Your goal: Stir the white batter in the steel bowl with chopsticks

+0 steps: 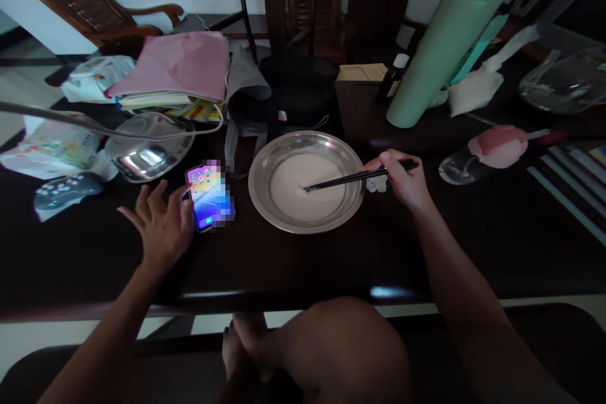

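Observation:
A steel bowl (pixel 265 158) holding pale white batter stands in the middle of the dark table (pixel 497 240). My right hand (pixel 402 180) is closed around black chopsticks (pixel 350 180), whose tips rest in the batter. My left hand (pixel 161 221) lies open with fingers spread, its thumb touching the lit screen of a phone (pixel 208 196) that lies flat just left of the bowl.
A second steel bowl (pixel 146 151) sits at the left, near a game controller (pixel 64 192) and plastic bags. A tall green flask (pixel 440 44), a black pot (pixel 293 95), a pink folder (pixel 180 66) and wooden chairs stand behind. My bare knee shows below the table edge.

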`<state>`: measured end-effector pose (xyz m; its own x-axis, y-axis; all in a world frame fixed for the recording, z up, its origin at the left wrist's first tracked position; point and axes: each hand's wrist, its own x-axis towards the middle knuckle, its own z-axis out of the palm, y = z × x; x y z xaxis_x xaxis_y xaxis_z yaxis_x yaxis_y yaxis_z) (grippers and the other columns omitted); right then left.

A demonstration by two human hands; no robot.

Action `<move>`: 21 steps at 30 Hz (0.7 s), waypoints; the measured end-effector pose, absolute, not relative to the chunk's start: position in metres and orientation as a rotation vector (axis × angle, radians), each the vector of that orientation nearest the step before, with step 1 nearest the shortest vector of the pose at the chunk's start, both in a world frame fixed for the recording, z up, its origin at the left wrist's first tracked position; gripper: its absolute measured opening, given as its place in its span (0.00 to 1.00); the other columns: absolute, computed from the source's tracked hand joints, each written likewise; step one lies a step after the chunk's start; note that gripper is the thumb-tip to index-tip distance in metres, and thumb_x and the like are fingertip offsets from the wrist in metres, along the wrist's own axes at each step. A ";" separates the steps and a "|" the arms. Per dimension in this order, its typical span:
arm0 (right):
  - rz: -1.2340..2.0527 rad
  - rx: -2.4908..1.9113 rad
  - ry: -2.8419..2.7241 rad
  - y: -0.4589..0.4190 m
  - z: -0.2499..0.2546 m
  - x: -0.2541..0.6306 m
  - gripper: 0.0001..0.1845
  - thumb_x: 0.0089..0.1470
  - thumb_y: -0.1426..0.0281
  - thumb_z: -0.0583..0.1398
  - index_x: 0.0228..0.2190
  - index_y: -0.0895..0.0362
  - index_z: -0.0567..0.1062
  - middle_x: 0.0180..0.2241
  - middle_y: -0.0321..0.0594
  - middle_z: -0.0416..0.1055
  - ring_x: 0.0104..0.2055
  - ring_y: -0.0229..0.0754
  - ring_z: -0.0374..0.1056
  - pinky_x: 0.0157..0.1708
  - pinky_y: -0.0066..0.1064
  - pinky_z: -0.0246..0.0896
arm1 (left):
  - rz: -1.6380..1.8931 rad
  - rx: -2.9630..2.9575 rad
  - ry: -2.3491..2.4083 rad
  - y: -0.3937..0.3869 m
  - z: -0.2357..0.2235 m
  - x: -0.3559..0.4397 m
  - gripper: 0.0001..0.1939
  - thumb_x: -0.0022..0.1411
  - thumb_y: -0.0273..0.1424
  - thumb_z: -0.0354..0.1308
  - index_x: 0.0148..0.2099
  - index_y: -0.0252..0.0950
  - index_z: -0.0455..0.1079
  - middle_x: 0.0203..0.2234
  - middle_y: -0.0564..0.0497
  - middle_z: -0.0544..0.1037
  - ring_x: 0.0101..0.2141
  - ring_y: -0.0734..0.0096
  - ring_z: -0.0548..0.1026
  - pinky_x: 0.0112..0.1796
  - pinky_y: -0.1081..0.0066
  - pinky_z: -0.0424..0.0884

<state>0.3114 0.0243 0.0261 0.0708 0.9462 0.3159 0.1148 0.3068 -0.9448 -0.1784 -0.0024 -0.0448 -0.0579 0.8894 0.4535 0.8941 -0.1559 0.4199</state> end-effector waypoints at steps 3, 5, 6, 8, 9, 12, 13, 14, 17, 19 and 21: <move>0.819 -1.105 -1.367 0.025 0.026 0.311 0.26 0.57 0.42 0.67 0.25 0.51 0.83 0.28 0.39 0.85 0.34 0.47 0.84 0.39 0.39 0.82 | -1.033 -2.123 -2.102 -0.004 -0.037 -0.170 0.32 0.75 0.55 0.44 0.68 0.47 0.73 0.76 0.43 0.60 0.75 0.19 0.46 0.65 0.20 0.23; 0.790 -1.126 -1.308 0.026 0.025 0.312 0.26 0.57 0.42 0.67 0.24 0.51 0.82 0.27 0.39 0.85 0.32 0.46 0.83 0.37 0.38 0.82 | -1.054 -2.099 -2.125 -0.004 -0.033 -0.165 0.32 0.74 0.56 0.45 0.66 0.46 0.74 0.75 0.42 0.61 0.75 0.20 0.47 0.66 0.20 0.22; 0.798 -1.130 -1.283 0.026 0.025 0.312 0.27 0.57 0.42 0.67 0.24 0.51 0.82 0.26 0.39 0.84 0.30 0.46 0.82 0.35 0.38 0.81 | -1.055 -2.088 -2.142 -0.004 -0.031 -0.162 0.33 0.73 0.57 0.45 0.65 0.45 0.75 0.75 0.41 0.62 0.75 0.21 0.47 0.66 0.20 0.22; 0.861 -1.120 -1.284 0.026 0.024 0.311 0.27 0.58 0.42 0.67 0.23 0.52 0.82 0.25 0.39 0.83 0.28 0.45 0.81 0.32 0.37 0.81 | -1.031 -2.080 -2.199 -0.005 -0.027 -0.158 0.35 0.72 0.60 0.44 0.63 0.44 0.76 0.74 0.39 0.62 0.75 0.21 0.46 0.66 0.21 0.23; 0.889 -1.106 -1.310 0.026 0.023 0.311 0.27 0.57 0.42 0.67 0.24 0.52 0.82 0.25 0.39 0.83 0.29 0.45 0.81 0.34 0.37 0.81 | -1.009 -2.080 -2.228 -0.005 -0.025 -0.156 0.37 0.72 0.60 0.43 0.63 0.43 0.77 0.74 0.38 0.62 0.76 0.22 0.46 0.67 0.22 0.23; 0.872 -1.088 -1.385 0.026 0.023 0.310 0.26 0.56 0.42 0.67 0.25 0.51 0.83 0.27 0.39 0.84 0.32 0.45 0.83 0.40 0.37 0.81 | -1.011 -2.075 -2.246 -0.007 -0.026 -0.156 0.37 0.73 0.60 0.41 0.66 0.44 0.74 0.75 0.37 0.60 0.76 0.24 0.44 0.68 0.25 0.24; 0.840 -1.101 -1.375 0.027 0.023 0.311 0.26 0.57 0.42 0.67 0.25 0.51 0.83 0.27 0.39 0.84 0.33 0.45 0.83 0.39 0.37 0.81 | -1.045 -2.073 -2.218 -0.007 -0.029 -0.158 0.35 0.74 0.58 0.42 0.68 0.45 0.73 0.76 0.39 0.59 0.76 0.25 0.44 0.68 0.25 0.24; 0.815 -1.114 -1.354 0.027 0.022 0.312 0.26 0.57 0.42 0.67 0.25 0.51 0.83 0.27 0.39 0.84 0.32 0.44 0.82 0.38 0.36 0.80 | -1.099 -2.075 -2.173 -0.006 -0.032 -0.162 0.32 0.74 0.57 0.45 0.68 0.48 0.72 0.76 0.42 0.60 0.76 0.26 0.45 0.68 0.26 0.23; 0.835 -1.120 -1.308 0.027 0.023 0.312 0.27 0.59 0.42 0.66 0.23 0.51 0.82 0.24 0.38 0.82 0.28 0.43 0.80 0.33 0.36 0.79 | -1.266 -2.145 -1.940 -0.003 -0.045 -0.179 0.26 0.74 0.51 0.51 0.67 0.54 0.73 0.75 0.52 0.63 0.75 0.25 0.47 0.67 0.26 0.19; 0.890 -1.105 -1.353 0.026 0.025 0.310 0.27 0.58 0.42 0.66 0.23 0.51 0.83 0.26 0.39 0.83 0.30 0.45 0.81 0.35 0.37 0.79 | -1.273 -2.177 -1.813 -0.002 -0.049 -0.185 0.25 0.75 0.47 0.50 0.69 0.54 0.71 0.75 0.54 0.63 0.75 0.25 0.49 0.66 0.25 0.21; 0.883 -1.079 -1.392 0.025 0.028 0.307 0.26 0.56 0.42 0.67 0.24 0.50 0.84 0.30 0.41 0.86 0.36 0.47 0.83 0.42 0.40 0.81 | -1.259 -2.207 -1.697 -0.005 -0.047 -0.183 0.25 0.76 0.41 0.49 0.71 0.55 0.69 0.75 0.54 0.63 0.74 0.26 0.51 0.66 0.24 0.26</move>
